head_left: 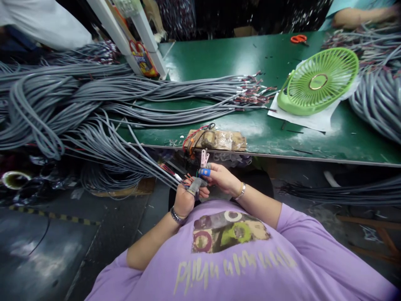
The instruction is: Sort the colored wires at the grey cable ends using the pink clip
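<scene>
In front of my body, below the bench edge, my left hand [188,196] is closed around the stripped end of a grey cable [164,179]. Thin coloured wires [171,170] fan out beside its thumb, which wears a grey finger cover. My right hand [221,179] meets it from the right, thumb and finger pinched together, with a blue band on one finger. What lies in that pinch is too small to make out, though a thin green wire shows near it. Just above my right fingertips a pale pink clothes peg [204,157] stands at the bench edge.
Grey cables [150,90] lie in thick bundles across the green bench [219,58]. A wooden block with wires [216,140] sits at the front edge. Rightward are a green fan [318,81], orange-handled scissors [298,39] and more cables. Co-workers' arms [360,17] show at the back.
</scene>
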### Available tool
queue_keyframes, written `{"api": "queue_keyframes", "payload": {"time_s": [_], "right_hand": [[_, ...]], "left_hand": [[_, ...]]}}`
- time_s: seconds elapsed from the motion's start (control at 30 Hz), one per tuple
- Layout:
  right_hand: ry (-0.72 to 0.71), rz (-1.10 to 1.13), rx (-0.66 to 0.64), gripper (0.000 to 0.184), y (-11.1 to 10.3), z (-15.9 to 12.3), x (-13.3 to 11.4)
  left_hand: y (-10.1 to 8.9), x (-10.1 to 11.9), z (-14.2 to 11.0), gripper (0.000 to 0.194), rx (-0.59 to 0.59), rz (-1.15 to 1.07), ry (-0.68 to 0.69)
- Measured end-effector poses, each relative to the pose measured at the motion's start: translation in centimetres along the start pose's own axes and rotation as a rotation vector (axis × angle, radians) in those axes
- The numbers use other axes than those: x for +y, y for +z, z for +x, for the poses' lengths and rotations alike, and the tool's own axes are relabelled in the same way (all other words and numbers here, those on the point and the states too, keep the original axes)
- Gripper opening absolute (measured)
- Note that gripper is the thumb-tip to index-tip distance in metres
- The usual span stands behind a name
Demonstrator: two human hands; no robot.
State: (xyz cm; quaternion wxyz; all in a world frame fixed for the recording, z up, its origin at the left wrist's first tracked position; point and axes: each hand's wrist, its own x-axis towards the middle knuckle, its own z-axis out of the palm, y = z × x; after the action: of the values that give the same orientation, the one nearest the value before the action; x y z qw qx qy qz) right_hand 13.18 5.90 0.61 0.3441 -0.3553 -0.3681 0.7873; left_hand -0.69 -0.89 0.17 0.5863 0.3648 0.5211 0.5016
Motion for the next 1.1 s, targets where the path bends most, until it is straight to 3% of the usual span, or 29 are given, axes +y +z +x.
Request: {"api": "queue_keyframes", "payload": {"time_s": [0.17,0.3,0.37,0.47,0.53,0.67,0.83,1.1], "right_hand": [[-0.096,-0.034,0.062,0.030,0.0,0.0,0.2],[-0.053,0.121,0.167,0.032,-0.9,0.8,0.0],[0.048,0.180,0.091,0.038,-1.3,1.3,-0.6],[0.122,0.170,-0.132,0.047,-1.3,1.8,-1.4],[0.007,0.090,-0.133,0.047,-1.1,2.1,-1.5],[-0.223,-0.082,0.084,0.054,-0.7,2.7,-0.9],[-0.069,0.169,-0.060,0.057,0.0,3.4,-0.7],[-0.042,0.365,-0.022,0.051,0.4,3.8,-0.5]], "left_hand": [[0.3,0.3,0.2,0.036,0.076,-0.006,0.017],[0.6,1.2,0.1,0.034,0.094,-0.047,0.038],[0.9,1.7,0.0,0.034,0.066,-0.063,0.034],[1.3,2.4,0.1,0.034,0.029,-0.064,0.020],[1.6,2.8,0.3,0.035,0.011,-0.060,0.005],[2.1,3.1,0.8,0.037,-0.009,-0.069,-0.032],[2.0,2.3,1.2,0.038,-0.023,-0.080,-0.047],[1.6,1.3,1.4,0.037,-0.049,-0.060,-0.065]]}}
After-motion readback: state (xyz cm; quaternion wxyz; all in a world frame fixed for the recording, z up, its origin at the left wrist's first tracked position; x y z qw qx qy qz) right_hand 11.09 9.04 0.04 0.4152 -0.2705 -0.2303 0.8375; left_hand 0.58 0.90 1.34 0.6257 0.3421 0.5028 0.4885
